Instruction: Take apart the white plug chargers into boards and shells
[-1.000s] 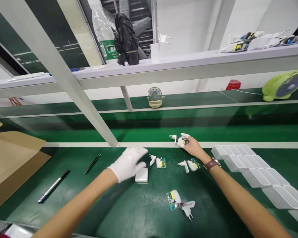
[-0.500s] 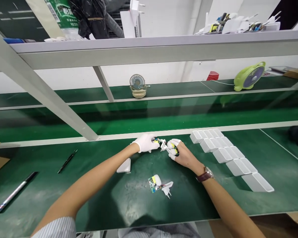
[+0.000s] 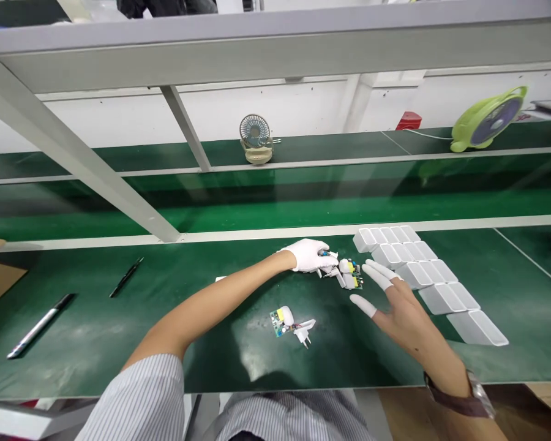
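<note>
My left hand (image 3: 308,255), in a white glove, is closed around part of a cluster of small charger circuit boards (image 3: 350,274) with white plugs on the green bench. The boards' yellow and white parts stick out to the right of its fingers. My right hand (image 3: 390,294), with white finger covers, is held apart just right of the cluster, fingers spread and nothing in them. Nearer to me lies another circuit board (image 3: 282,320) wired to a white two-pin plug (image 3: 303,332).
Rows of white plastic cases (image 3: 422,274) stand to the right. A pen (image 3: 126,277) and a marker (image 3: 40,326) lie left, near a cardboard box (image 3: 0,278). A metal post (image 3: 101,177) slants down at the left; a small fan (image 3: 256,138) stands behind.
My right hand has let go of the boards, opened and drawn back to the right. My left hand has moved right, and its forearm now hides most of the white piece on the bench.
</note>
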Action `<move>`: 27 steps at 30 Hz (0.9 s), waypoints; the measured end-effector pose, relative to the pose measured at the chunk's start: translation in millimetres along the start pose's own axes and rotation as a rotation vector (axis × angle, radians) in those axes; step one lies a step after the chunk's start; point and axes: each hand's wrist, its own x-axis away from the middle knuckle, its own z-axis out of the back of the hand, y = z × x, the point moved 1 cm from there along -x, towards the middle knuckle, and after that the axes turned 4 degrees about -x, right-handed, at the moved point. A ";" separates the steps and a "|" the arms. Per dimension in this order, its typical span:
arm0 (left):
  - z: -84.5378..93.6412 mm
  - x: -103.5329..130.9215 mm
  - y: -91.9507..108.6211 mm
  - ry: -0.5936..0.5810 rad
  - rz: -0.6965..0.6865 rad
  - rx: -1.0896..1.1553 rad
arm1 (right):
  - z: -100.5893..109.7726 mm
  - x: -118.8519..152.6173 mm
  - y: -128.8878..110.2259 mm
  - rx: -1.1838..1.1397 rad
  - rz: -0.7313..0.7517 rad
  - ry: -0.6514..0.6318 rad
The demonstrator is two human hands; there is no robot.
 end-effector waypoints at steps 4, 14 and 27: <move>18.3 32.0 -15.2 0.137 0.039 0.069 | 8.7 0.4 -40.2 -0.118 0.109 -0.131; 36.8 188.9 -41.7 0.406 0.295 0.329 | -69.4 -16.7 -115.1 -0.066 0.500 -0.488; -51.4 236.2 -11.4 0.494 0.157 0.420 | -53.1 -32.1 -124.7 -0.610 0.193 -0.338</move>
